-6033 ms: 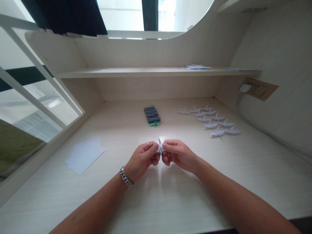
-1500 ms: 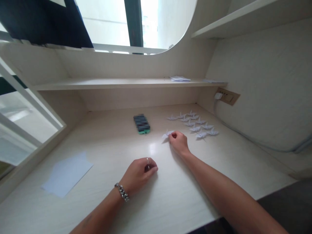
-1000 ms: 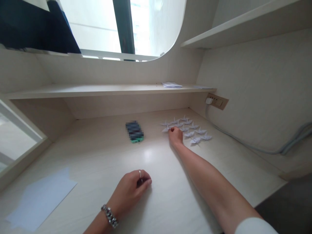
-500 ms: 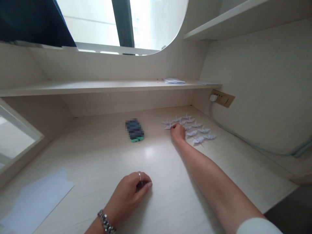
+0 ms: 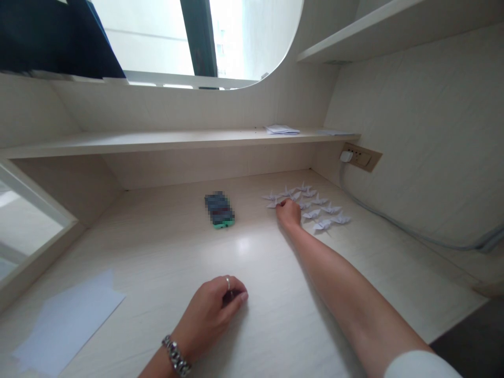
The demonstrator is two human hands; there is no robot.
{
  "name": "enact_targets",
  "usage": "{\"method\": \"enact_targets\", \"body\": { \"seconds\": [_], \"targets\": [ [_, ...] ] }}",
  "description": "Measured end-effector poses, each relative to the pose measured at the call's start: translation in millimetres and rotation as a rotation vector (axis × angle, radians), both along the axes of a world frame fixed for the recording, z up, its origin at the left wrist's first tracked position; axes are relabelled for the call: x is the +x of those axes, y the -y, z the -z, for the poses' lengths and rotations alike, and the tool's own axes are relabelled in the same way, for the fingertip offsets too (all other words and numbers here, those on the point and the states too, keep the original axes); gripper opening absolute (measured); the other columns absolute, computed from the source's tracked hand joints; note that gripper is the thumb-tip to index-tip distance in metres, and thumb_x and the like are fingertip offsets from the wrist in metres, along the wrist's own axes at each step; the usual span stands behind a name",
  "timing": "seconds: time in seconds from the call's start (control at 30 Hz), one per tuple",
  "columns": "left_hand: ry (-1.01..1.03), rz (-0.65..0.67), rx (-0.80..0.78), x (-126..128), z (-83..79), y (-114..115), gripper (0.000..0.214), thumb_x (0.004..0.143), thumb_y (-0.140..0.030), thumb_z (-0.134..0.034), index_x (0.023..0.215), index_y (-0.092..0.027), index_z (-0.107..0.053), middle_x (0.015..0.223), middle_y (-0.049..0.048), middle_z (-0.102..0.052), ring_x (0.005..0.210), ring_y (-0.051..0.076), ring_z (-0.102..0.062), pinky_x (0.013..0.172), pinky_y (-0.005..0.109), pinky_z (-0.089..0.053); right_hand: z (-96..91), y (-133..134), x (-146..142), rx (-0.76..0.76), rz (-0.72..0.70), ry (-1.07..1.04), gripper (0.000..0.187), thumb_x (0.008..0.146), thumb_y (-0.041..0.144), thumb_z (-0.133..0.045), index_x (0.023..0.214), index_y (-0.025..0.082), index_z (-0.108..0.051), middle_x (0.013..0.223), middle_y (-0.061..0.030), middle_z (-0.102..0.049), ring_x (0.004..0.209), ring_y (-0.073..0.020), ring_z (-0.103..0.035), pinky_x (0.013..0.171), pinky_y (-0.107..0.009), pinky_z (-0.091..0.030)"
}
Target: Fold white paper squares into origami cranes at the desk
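Note:
My right hand [image 5: 289, 212] reaches out to a group of small white folded paper cranes [image 5: 323, 224] on the desk. Its fingers are pinched together at the edge of one paper crane [image 5: 272, 204] on the group's left side, and part of that crane is hidden behind them. Several more cranes stand in loose rows behind and to the right of this hand. Nearer to me, my left hand [image 5: 216, 304] rests on the bare desk top. Its thumb and curled index finger meet, with nothing visible between them. It wears a ring, and a metal bracelet circles the wrist.
A dark, blurred-out object with a green edge [image 5: 223, 224] lies mid-desk, left of the cranes. White paper sheets [image 5: 71, 320] lie at the front left. Folded papers [image 5: 282, 129] sit on the low shelf [image 5: 177, 141]. A cable [image 5: 378, 214] runs from the wall socket [image 5: 364, 157].
Both hands keep almost the same place and pose. The whole view has shifted very slightly, and the cranes look unmoved on the desk.

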State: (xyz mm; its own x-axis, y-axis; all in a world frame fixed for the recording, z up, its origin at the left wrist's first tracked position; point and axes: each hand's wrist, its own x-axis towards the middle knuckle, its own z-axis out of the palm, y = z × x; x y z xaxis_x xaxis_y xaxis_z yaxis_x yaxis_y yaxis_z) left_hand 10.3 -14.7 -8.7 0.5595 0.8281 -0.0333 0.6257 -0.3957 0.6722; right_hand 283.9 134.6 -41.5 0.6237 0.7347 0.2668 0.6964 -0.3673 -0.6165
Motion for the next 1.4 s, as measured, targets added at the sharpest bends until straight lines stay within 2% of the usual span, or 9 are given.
{"method": "enact_targets", "body": {
  "seconds": [0.23, 0.4, 0.57, 0.77, 0.93, 1.07, 1.2, 1.3, 1.4],
  "targets": [
    [0.004, 0.009, 0.007, 0, 0.2, 0, 0.020, 0.085, -0.031, -0.051, 0.083, -0.020, -0.067, 0.079, 0.0026, -0.069, 0.072, 0.017, -0.059, 0.070, 0.028, -0.044, -0.4, 4, -1, 0.009, 0.001, -0.013, 0.025, 0.078, 0.027, -0.058, 0.094, 0.013, -0.071, 0.091, -0.0156, -0.073, 0.088, -0.0261, -0.067, 0.077, -0.030, -0.047],
    [0.004, 0.014, -0.006, 0, -2.1, -1, 0.020, 0.085, -0.030, -0.051, 0.083, -0.020, -0.067, 0.078, 0.0020, -0.069, 0.071, 0.016, -0.059, 0.069, 0.027, -0.044, -1.4, 25, -6, 0.014, -0.049, 0.002, 0.021, 0.079, 0.027, -0.057, 0.091, 0.015, -0.069, 0.089, -0.0116, -0.072, 0.085, -0.0227, -0.065, 0.074, -0.028, -0.044],
    [-0.013, 0.007, 0.015, 0, -4.1, -1, 0.018, 0.083, -0.030, -0.053, 0.083, -0.019, -0.067, 0.077, 0.0020, -0.069, 0.069, 0.016, -0.060, 0.067, 0.027, -0.044, -2.9, 68, -23, 0.005, -0.237, 0.025, 0.016, 0.081, 0.030, -0.057, 0.077, 0.019, -0.067, 0.077, -0.0050, -0.071, 0.073, -0.0182, -0.062, 0.065, -0.025, -0.039],
    [-0.156, -0.056, 0.179, -4, -3.6, -3, 0.020, 0.083, -0.032, -0.052, 0.078, -0.019, -0.066, 0.076, 0.0043, -0.069, 0.071, 0.018, -0.060, 0.066, 0.029, -0.041, -4.7, 135, -71, -0.009, -0.514, 0.071, 0.013, 0.081, 0.032, -0.059, 0.075, 0.023, -0.066, 0.076, 0.0005, -0.071, 0.067, -0.0150, -0.060, 0.061, -0.024, -0.034],
    [-0.254, -0.143, 0.281, -16, -9.2, -14, 0.021, 0.083, -0.033, -0.050, 0.077, -0.019, -0.065, 0.073, 0.0051, -0.067, 0.066, 0.018, -0.057, 0.061, 0.029, -0.038, -9.4, 163, -103, -0.022, -0.761, 0.126, 0.011, 0.081, 0.031, -0.059, 0.076, 0.025, -0.067, 0.078, 0.0026, -0.071, 0.070, -0.0150, -0.060, 0.060, -0.024, -0.032],
    [-0.315, -0.237, 0.292, -40, -13.1, -11, 0.018, 0.081, -0.030, -0.054, 0.077, -0.018, -0.067, 0.073, 0.0060, -0.067, 0.068, 0.019, -0.058, 0.063, 0.029, -0.040, -9.2, 170, -102, -0.038, -0.856, 0.126, 0.015, 0.083, 0.028, -0.055, 0.079, 0.023, -0.068, 0.079, -0.0012, -0.070, 0.070, -0.0166, -0.059, 0.061, -0.025, -0.032],
    [-0.345, -0.384, 0.274, -79, -10.8, 8, 0.017, 0.080, -0.029, -0.057, 0.079, -0.019, -0.070, 0.079, 0.0055, -0.069, 0.075, 0.019, -0.061, 0.070, 0.029, -0.044, -2.1, 170, -94, -0.094, -0.921, 0.165, 0.018, 0.084, 0.032, -0.053, 0.082, 0.024, -0.069, 0.084, -0.0020, -0.071, 0.074, -0.0177, -0.061, 0.064, -0.026, -0.036],
    [-0.368, -0.546, 0.265, -116, -10.4, 23, 0.015, 0.079, -0.028, -0.059, 0.084, -0.020, -0.071, 0.084, 0.0039, -0.070, 0.079, 0.018, -0.063, 0.075, 0.027, -0.046, 3.2, 170, -90, -0.115, -0.980, 0.181, 0.021, 0.084, 0.034, -0.051, 0.083, 0.025, -0.069, 0.084, -0.0019, -0.070, 0.074, -0.0182, -0.062, 0.065, -0.027, -0.038],
    [-0.406, -0.767, 0.267, -161, -13.1, 28, 0.023, 0.080, -0.029, -0.058, 0.096, -0.017, -0.070, 0.096, 0.0072, -0.071, 0.089, 0.020, -0.064, 0.083, 0.029, -0.047, 4.9, 171, -88, -0.102, -0.988, 0.184, 0.021, 0.083, 0.036, -0.050, 0.083, 0.026, -0.069, 0.086, -0.0023, -0.071, 0.075, -0.0193, -0.063, 0.066, -0.029, -0.040]
  ]
}}
